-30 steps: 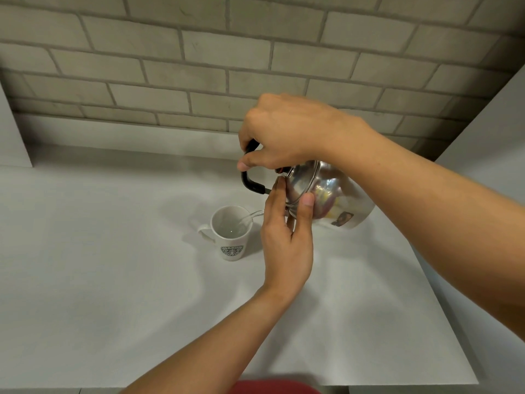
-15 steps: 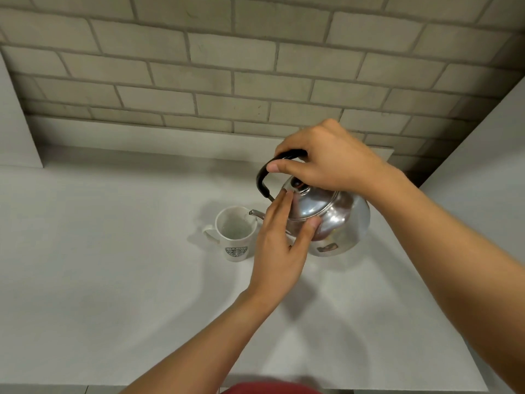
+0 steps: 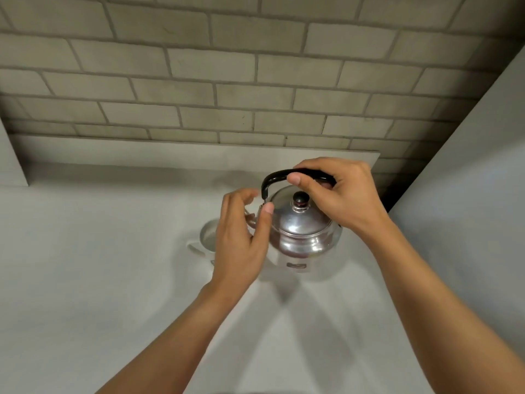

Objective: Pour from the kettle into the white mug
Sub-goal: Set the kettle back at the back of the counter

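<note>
A shiny steel kettle [image 3: 305, 237] with a black knob on its lid stands upright on or just above the white counter [image 3: 99, 280]. My right hand [image 3: 338, 194] is shut around its black arched handle from above. My left hand [image 3: 241, 240] is at the kettle's left side with fingers apart, the thumb tip touching the rim of the lid near the handle's base. The white mug [image 3: 206, 240] sits just left of the kettle. My left hand hides most of it, leaving only part of the rim and the handle showing. The spout is also behind that hand.
A grey brick wall [image 3: 227, 81] rises behind the counter above a low white ledge [image 3: 170, 152]. A white panel [image 3: 468, 180] closes off the right side close to the kettle. Another white panel [image 3: 11, 160] stands at the far left.
The kettle has swung back from its tilt over the mug to upright and come down toward the counter. My left hand has slid off the lid to the kettle's side.
</note>
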Demonstrator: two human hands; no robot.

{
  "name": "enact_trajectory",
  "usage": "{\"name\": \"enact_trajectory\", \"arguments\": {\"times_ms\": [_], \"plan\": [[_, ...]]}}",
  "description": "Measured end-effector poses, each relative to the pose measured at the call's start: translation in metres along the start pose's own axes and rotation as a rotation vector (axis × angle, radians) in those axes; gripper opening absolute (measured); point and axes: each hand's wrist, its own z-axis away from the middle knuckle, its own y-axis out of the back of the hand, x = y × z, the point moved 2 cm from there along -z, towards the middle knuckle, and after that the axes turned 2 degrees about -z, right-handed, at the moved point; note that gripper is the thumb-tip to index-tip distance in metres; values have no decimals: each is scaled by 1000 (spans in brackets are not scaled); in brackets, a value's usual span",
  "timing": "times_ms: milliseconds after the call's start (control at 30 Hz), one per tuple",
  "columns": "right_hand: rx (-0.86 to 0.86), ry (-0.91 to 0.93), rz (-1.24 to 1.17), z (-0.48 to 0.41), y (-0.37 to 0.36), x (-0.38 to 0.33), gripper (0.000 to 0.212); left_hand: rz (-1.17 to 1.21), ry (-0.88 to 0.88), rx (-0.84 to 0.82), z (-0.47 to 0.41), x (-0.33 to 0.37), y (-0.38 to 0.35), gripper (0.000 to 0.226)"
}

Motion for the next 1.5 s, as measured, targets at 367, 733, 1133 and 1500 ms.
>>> {"name": "enact_trajectory", "arguments": {"times_ms": [367,733,1133,1500], "plan": [[59,-66,-144,17,-13,35,18,-140,-168,-307,-47,2,-9,36],[-239,-204,161,-13,-27,92,52,-206,-169,-286,-109,-44,-29,34],[-309,-353,179,-73,-83,169,27,-268,-64,-332,-178,-111,-71,32],[-330,-383,101,-91,-110,211,25,-246,35,-366,-206,-159,-98,33]]}}
